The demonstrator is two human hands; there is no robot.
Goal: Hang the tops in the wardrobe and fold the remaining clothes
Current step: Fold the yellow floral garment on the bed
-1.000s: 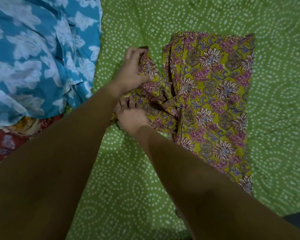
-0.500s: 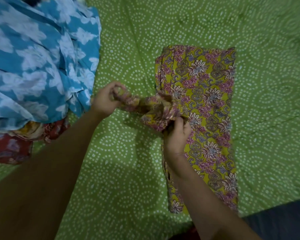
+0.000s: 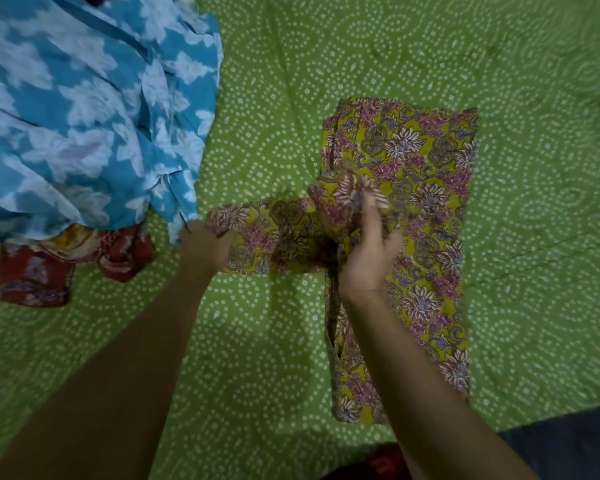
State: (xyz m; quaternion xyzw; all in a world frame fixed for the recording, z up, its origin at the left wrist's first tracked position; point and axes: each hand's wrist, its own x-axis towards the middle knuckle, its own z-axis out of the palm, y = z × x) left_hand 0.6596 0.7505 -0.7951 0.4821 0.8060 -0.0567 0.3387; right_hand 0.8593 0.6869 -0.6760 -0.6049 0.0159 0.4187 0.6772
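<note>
Yellow floral garment [image 3: 426, 188] | sleeve gripped by both hands | green bedsheet [image 3: 257, 341]

Both your forearms reach forward and converge, bare to the elbow. Your left hand [image 3: 207, 245] is curled knuckles-up, fingers closed around the end of a sleeve of the yellow floral garment [image 3: 426, 188]. Your right hand [image 3: 369, 251], just to its right, is raised with fingers bent, pinching bunched cloth of the same garment; its fingertips are blurred.
</note>
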